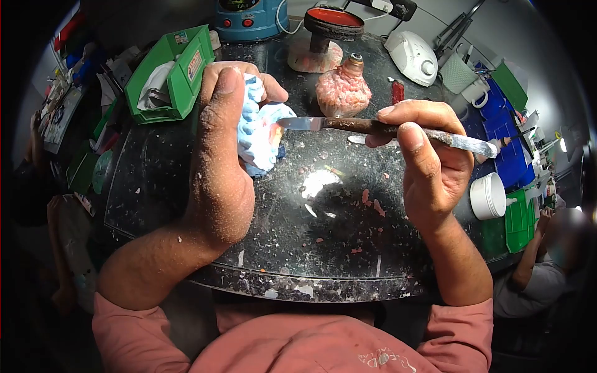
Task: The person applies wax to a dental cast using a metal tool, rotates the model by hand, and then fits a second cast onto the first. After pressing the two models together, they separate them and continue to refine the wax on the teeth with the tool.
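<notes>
My left hand [227, 143] is closed around a blue-and-white dental cast [264, 133] with a row of tooth shapes along its left side. A pinkish patch shows on its inner face. Between the fingers and thumb of my right hand [429, 152] is a wax knife [357, 126], held nearly level. Its metal blade points left, and the tip meets or overlaps the cast's right part; the bright glare hides whether it presses in. Pale dust covers my left hand and wrist.
Behind the hands stand a wax-crusted burner [344, 90] and a dish of red wax [334, 17] on a stand. A green bin [171, 78] sits left, a white tub [488, 196] right. Scraps litter the black table [292, 230]. Another person [547, 267] sits at right.
</notes>
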Demonstrator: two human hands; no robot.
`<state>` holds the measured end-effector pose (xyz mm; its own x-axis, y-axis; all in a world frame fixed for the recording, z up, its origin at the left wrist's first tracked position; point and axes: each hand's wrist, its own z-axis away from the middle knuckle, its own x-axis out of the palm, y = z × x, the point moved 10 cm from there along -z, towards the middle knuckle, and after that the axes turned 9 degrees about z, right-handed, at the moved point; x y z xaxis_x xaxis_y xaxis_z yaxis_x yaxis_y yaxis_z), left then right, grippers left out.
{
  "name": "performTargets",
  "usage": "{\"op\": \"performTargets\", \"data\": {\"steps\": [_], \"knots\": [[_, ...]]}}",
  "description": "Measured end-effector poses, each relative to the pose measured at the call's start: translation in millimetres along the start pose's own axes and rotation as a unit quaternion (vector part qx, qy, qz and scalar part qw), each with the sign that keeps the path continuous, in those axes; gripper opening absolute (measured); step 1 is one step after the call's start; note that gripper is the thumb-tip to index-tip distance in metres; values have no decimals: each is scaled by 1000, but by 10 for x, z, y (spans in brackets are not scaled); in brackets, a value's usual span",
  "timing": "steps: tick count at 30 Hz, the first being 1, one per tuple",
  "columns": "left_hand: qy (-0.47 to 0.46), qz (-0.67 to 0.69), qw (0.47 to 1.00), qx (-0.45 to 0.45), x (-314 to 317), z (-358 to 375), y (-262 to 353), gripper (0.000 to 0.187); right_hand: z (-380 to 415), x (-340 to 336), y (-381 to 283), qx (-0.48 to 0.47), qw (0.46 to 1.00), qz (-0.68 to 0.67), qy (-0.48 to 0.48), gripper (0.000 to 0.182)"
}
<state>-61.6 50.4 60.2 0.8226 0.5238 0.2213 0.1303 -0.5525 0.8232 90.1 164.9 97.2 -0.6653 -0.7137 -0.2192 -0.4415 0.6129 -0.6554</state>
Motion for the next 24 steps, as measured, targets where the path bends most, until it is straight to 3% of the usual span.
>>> {"op": "performTargets", "data": {"steps": [5, 7, 12, 17, 24], "knots": [[4, -4, 1000, 17, 2, -8, 12, 36, -7, -70, 10, -3, 1000, 26, -5, 16], [-2, 8, 1000, 9, 12, -4, 9, 36, -40, -13, -103, -70, 994, 77, -31, 17], [-1, -14, 1000, 18, -1, -7, 25, 36, -36, -12, -115, -86, 992, 81, -30, 19], [14, 107, 994, -19, -1, 2, -43, 35, -32, -4, -119, -91, 992, 83, -39, 19], [7, 134, 991, 2, 13, -17, -2, 36, -30, -46, -127, -86, 994, 67, -28, 18]]}}
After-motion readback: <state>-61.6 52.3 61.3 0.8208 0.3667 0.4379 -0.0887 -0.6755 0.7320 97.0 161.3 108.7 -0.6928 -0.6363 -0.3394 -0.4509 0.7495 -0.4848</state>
